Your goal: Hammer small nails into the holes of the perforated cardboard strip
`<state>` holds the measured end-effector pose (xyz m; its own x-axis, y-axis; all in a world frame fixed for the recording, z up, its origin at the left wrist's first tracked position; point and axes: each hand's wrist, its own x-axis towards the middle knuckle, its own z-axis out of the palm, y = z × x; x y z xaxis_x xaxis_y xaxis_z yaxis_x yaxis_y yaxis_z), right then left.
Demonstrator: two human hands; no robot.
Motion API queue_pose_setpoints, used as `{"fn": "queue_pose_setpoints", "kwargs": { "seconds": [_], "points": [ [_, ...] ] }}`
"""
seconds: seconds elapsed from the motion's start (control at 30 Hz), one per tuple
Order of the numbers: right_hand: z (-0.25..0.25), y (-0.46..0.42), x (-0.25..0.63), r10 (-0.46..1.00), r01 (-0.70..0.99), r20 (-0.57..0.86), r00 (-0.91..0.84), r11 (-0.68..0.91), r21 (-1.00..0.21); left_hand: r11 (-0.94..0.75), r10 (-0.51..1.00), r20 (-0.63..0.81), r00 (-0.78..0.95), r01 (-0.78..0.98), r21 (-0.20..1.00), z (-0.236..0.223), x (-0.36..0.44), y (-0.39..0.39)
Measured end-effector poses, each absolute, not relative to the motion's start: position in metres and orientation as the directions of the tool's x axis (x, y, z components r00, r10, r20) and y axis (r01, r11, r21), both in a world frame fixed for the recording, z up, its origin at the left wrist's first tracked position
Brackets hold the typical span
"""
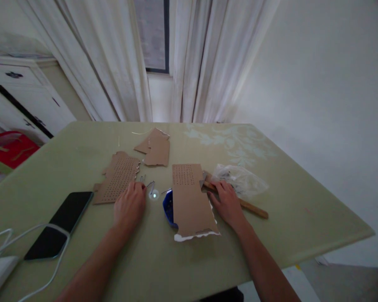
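My left hand rests on the green table with fingers curled, its tips touching small metal nails beside a perforated cardboard piece. My right hand lies over the wooden handle of a hammer, fingers folded around it. Between the hands a long cardboard strip with rows of holes lies over a blue object. A small shiny disc sits near the nails.
A black phone and a white cable lie at the left. More torn cardboard sits farther back. A clear plastic bag lies by the hammer. Curtains, a window and a white cabinet stand behind.
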<state>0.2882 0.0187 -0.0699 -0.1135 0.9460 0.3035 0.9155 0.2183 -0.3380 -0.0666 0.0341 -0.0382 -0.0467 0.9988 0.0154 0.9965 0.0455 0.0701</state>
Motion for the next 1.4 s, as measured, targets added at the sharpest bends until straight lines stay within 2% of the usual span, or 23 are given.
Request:
{"fn": "queue_pose_setpoints", "kwargs": {
  "seconds": [0.07, 0.13, 0.23, 0.3, 0.37, 0.47, 0.73, 1.13, 1.4],
  "points": [
    [-0.067, 0.018, 0.286, 0.938, 0.894, 0.335, -0.09, 0.224, -0.389, 0.033, 0.997, 0.062, -0.039, 0.995, 0.099, -0.042, -0.068, 0.034],
    [-0.061, 0.015, 0.282, 0.917, 0.841, 0.397, -0.038, 0.244, -0.483, -0.007, 0.99, 0.142, -0.019, 0.984, 0.176, -0.047, -0.071, 0.035],
    [-0.051, 0.009, 0.275, 0.891, 0.669, 0.448, 0.068, 0.292, -0.683, -0.112, 0.961, 0.277, -0.008, 0.903, 0.416, -0.055, -0.072, 0.034],
    [-0.045, 0.003, 0.269, 0.916, 0.517, 0.391, 0.091, 0.292, -0.805, -0.19, 0.944, 0.33, -0.024, 0.777, 0.601, -0.058, -0.068, 0.03],
    [-0.041, -0.003, 0.265, 0.944, 0.388, 0.328, 0.045, 0.286, -0.876, -0.234, 0.939, 0.34, -0.052, 0.63, 0.741, -0.059, -0.061, 0.022],
    [-0.037, -0.009, 0.261, 0.959, 0.275, 0.283, -0.02, 0.278, -0.92, -0.239, 0.948, 0.309, -0.071, 0.481, 0.844, -0.059, -0.047, 0.007],
    [-0.03, -0.013, 0.256, 0.965, 0.228, 0.245, -0.097, 0.261, -0.938, -0.362, 0.918, 0.396, -0.005, 0.392, 0.845, -0.065, -0.03, -0.01],
    [-0.025, -0.017, 0.258, 0.961, 0.112, 0.248, -0.121, 0.261, -0.959, -0.46, 0.875, 0.483, 0.039, 0.379, 0.803, -0.069, -0.032, -0.009],
    [-0.025, -0.017, 0.263, 0.985, -0.011, 0.029, -0.169, 0.028, -1.0, -0.482, 0.865, 0.494, 0.084, 0.41, 0.774, -0.062, -0.036, -0.013]
  ]
}}
